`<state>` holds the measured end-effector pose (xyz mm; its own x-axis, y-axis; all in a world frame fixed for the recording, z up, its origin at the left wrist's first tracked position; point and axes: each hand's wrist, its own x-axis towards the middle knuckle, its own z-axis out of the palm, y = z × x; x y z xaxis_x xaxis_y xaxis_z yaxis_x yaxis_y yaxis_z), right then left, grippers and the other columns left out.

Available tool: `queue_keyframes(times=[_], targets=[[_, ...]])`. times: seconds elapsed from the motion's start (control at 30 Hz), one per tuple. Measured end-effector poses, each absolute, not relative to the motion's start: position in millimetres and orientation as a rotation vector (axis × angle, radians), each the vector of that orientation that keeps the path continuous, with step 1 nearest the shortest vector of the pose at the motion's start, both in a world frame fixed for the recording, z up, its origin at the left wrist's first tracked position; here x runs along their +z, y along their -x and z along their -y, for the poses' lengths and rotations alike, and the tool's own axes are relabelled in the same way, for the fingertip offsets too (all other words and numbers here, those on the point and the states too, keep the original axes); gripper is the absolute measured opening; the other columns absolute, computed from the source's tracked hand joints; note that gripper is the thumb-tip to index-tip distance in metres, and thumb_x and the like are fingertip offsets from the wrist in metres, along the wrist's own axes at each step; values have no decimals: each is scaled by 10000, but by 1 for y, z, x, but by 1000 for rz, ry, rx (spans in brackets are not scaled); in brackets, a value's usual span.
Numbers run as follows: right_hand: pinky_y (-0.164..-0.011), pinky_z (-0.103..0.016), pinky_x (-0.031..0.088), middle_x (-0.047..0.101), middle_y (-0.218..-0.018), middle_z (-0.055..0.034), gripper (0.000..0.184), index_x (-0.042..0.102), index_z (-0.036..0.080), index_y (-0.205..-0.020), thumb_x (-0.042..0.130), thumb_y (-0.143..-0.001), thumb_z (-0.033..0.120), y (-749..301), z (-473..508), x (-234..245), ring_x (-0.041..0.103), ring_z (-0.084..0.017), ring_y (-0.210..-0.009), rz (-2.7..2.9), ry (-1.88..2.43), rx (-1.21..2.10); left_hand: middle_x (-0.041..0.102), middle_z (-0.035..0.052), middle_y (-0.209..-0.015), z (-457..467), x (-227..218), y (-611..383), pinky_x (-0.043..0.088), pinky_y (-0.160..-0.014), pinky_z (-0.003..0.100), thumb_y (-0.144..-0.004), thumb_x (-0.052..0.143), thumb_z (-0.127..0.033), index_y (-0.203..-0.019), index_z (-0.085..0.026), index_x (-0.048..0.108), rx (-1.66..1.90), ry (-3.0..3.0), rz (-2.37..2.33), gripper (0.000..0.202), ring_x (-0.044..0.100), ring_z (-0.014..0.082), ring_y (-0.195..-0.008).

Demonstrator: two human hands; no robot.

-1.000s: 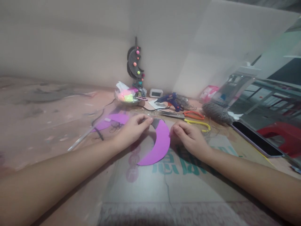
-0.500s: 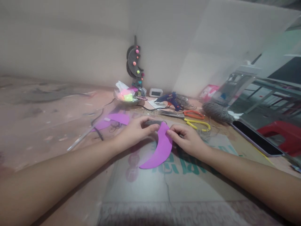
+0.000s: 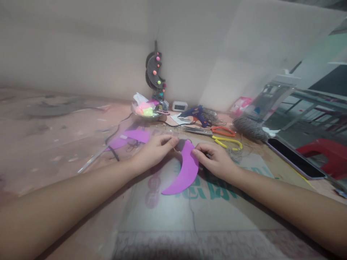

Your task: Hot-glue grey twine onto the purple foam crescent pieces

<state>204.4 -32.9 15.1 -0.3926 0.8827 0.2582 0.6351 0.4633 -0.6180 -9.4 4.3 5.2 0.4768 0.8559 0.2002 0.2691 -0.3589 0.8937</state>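
Observation:
A purple crescent-shaped foam piece [image 3: 185, 171] lies flat on the table in front of me. My left hand [image 3: 154, 151] rests beside its upper tip, fingers curled and pinched on something thin that I cannot make out. My right hand [image 3: 214, 158] is on the other side, thumb and fingers pinching the crescent's upper right edge. A second purple foam piece [image 3: 130, 139] lies to the left of my left hand.
Behind my hands lie scissors with orange handles [image 3: 217, 131], a yellow-handled tool [image 3: 227, 142], a blue glue gun [image 3: 195, 113], a ball of grey twine [image 3: 251, 129], a bowl of bright bits [image 3: 146, 110] and a dark crescent ornament [image 3: 155, 74]. A phone [image 3: 294, 159] lies right.
The crescent has slid slightly left and toward me. My right hand moved in from beside it and took hold of its upper edge; my left hand shifted a little at the tip.

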Motion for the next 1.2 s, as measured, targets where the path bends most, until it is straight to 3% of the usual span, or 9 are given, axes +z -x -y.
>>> queue_keyframes(times=[0.53,0.6,0.7,0.83,0.97,1.2], targets=[[-527,-222,361,538,-585,22,289,556,175,-649,519,-886,336,-205,33,15,473,-101,-554,2167,1255,632,617,21,-741,-6,-1,10,426,-666,253,-917,424,-511,-746,-160,571,947,-1817,-914,417,581,149,-719],[-520,-228,358,524,-572,23,304,538,178,-638,512,-891,343,-205,33,14,467,-101,-540,2121,1270,608,606,20,-788,-7,-2,9,432,-678,248,-921,413,-515,-808,-165,571,1005,-1773,-901,401,572,139,-733],[-540,-238,370,516,-600,24,264,529,187,-692,509,-898,350,-208,30,13,468,-106,-553,1897,1265,433,570,5,-850,-9,-2,9,437,-681,239,-901,462,-516,-943,-189,543,1203,-1675,-948,339,545,124,-740],[-540,-243,390,539,-659,25,126,514,214,-835,547,-878,328,-213,27,11,487,-113,-565,1701,1182,294,487,-17,-675,-7,0,11,377,-555,226,-890,438,-561,-796,-171,555,1137,-1680,-996,418,466,109,-598],[-538,-256,389,577,-645,16,50,557,226,-806,577,-844,251,-219,28,9,479,-115,-533,1950,1085,-50,510,4,-655,-1,4,10,337,-514,231,-879,416,-590,-773,-147,613,964,-1730,-899,497,454,119,-580],[-627,-291,360,636,-662,-32,181,661,224,-811,501,-894,226,-222,26,11,555,-166,-653,2395,952,-501,426,-26,-591,1,10,8,271,-480,231,-891,442,-530,-647,-165,494,956,-1725,-903,442,374,100,-529]])
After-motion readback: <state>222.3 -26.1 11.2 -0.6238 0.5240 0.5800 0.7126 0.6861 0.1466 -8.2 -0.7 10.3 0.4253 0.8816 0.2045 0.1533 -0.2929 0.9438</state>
